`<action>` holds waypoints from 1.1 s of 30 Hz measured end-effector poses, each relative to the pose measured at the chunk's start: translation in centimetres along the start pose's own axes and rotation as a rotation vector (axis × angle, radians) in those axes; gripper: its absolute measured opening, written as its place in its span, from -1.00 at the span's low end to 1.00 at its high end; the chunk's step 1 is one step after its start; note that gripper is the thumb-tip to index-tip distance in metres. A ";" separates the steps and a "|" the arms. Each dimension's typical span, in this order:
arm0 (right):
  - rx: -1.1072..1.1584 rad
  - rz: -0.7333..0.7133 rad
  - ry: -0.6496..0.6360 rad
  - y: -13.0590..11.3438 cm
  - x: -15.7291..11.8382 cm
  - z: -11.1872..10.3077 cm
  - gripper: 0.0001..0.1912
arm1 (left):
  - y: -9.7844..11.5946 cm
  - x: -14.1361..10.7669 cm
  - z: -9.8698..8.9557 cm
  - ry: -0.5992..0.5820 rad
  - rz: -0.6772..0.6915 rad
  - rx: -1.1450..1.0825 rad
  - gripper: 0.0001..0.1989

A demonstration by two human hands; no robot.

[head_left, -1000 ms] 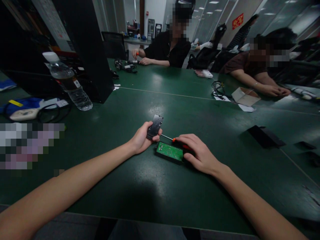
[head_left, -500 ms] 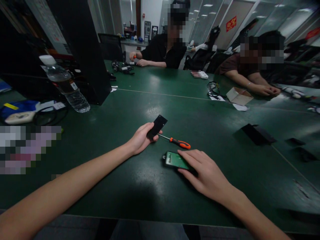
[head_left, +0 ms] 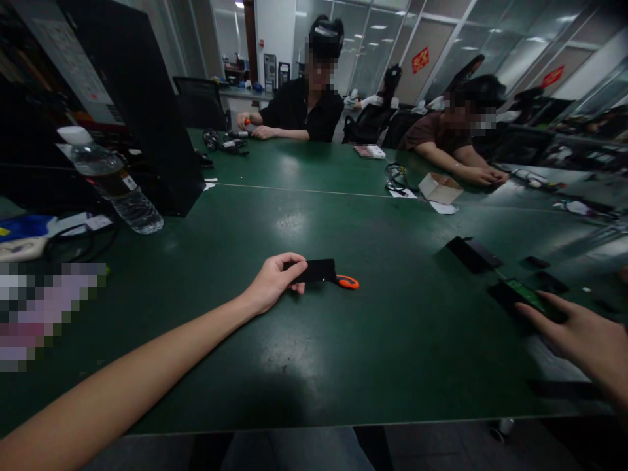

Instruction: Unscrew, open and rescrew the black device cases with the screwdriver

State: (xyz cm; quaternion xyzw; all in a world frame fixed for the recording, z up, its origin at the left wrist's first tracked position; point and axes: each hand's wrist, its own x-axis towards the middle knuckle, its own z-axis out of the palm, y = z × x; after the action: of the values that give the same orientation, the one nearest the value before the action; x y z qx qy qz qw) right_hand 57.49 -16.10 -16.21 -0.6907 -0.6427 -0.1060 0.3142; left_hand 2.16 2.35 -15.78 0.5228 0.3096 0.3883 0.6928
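Note:
My left hand (head_left: 279,280) pinches a flat black rectangular panel (head_left: 318,270) above the green table. Beneath the panel lies a screwdriver (head_left: 348,282); only its orange and black handle end shows, the shaft being covered. Far to the right, my right hand (head_left: 574,327) is closed around a dark device with an exposed green circuit board (head_left: 527,296). Its fingers wrap the near end of the device, close to the tabletop; whether the device touches the table I cannot tell. Just beyond it sits a black box-like part (head_left: 473,254).
Small black pieces (head_left: 548,281) lie near my right hand. A water bottle (head_left: 112,180) stands at left beside a tall black computer case (head_left: 142,104). Across the table (head_left: 235,229) are a small open carton (head_left: 440,188), cables (head_left: 396,175) and two seated people.
My right hand has carried the green-board device far to the right. My left hand has turned the black panel level, and it now covers the screwdriver's shaft. The camera view has shifted slightly.

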 end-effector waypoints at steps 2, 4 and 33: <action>-0.163 -0.007 0.068 -2.1 0.4 0.6 -0.59 | 0.0 -0.1 0.0 -0.060 0.018 0.016 -0.58; -0.271 0.012 0.139 -5.8 0.9 1.6 -0.62 | 0.0 -0.3 0.0 -0.139 0.033 0.066 -0.62; 0.129 -0.259 -0.205 -22.2 0.9 5.3 -0.67 | 0.6 -2.3 1.0 -0.238 0.577 0.707 -0.95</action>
State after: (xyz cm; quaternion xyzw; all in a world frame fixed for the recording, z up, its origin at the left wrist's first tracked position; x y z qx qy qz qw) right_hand 35.06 -12.87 -13.19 -0.5876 -0.7605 -0.0330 0.2744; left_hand 1.75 -0.03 -14.91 0.8322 0.1834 0.3733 0.3668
